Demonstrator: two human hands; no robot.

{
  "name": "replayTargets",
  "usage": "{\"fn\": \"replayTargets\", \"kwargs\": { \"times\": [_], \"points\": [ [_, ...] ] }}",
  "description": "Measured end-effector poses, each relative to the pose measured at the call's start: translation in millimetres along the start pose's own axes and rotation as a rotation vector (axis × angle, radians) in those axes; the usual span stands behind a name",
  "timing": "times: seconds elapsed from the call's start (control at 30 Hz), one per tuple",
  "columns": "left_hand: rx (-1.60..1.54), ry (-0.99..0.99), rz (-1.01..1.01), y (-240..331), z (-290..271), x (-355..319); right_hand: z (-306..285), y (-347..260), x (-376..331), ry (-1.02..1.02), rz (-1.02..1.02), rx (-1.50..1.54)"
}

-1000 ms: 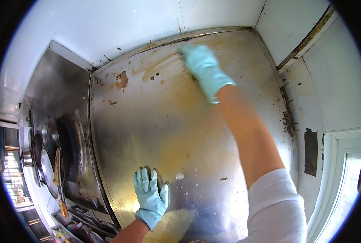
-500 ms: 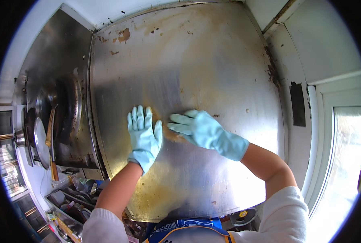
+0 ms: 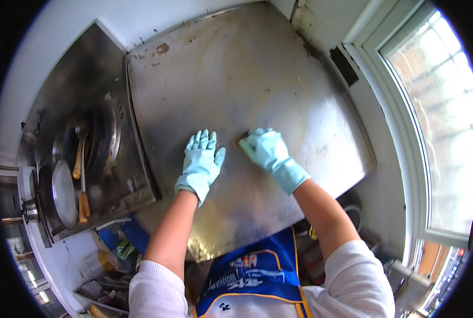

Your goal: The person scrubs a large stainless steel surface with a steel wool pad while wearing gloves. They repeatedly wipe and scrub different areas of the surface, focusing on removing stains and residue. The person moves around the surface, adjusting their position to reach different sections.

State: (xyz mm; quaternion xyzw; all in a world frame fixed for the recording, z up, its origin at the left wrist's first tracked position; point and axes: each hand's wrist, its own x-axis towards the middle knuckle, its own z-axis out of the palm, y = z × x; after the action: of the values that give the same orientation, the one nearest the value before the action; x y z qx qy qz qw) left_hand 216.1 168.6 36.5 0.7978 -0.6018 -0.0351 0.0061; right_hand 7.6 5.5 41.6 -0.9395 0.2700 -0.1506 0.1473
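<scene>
- The stained, dull stainless-steel bench [image 3: 279, 79] fills the middle of the view, smeared yellow-brown around its centre and towards the near edge.
- The right hand [image 3: 264, 148], in a pale blue rubber glove, presses down on the bench at a brown smear; its fingers are curled, and whether they hold anything underneath cannot be told.
- The left hand [image 3: 201, 162], gloved alike, lies flat just beside it, fingers spread wide, holding nothing.
- Left of the bench sits a dark round wok [image 3: 99, 139] with wooden-handled utensils [image 3: 81, 175], and a round metal lid [image 3: 64, 194] nearer.
- A bright window [image 3: 438, 122] stands at the right.
- A blue apron [image 3: 252, 273] shows below.
</scene>
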Motion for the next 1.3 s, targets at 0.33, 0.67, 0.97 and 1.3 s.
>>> {"fn": "replayTargets", "kwargs": {
  "times": [0.33, 0.67, 0.97, 1.3],
  "points": [
    [-0.069, -0.088, -0.019, -69.7, -11.3, -196.1, -7.5, -25.6, -139.9, 0.347, 0.498, 0.051],
    [-0.771, 0.69, -0.408, -64.1, -7.6, -312.9, 27.8, -123.7, -97.5, 0.165, 0.181, -0.034],
    [-0.92, 0.469, -0.942, -71.9, 56.8, -412.7, 45.6, -197.7, -146.1, -0.053, -0.201, 0.234],
    [-1.398, 0.431, -0.969, -13.5, 102.5, -400.4, 137.4, -275.1, 40.6, 0.078, -0.409, 0.171]
  ]
}}
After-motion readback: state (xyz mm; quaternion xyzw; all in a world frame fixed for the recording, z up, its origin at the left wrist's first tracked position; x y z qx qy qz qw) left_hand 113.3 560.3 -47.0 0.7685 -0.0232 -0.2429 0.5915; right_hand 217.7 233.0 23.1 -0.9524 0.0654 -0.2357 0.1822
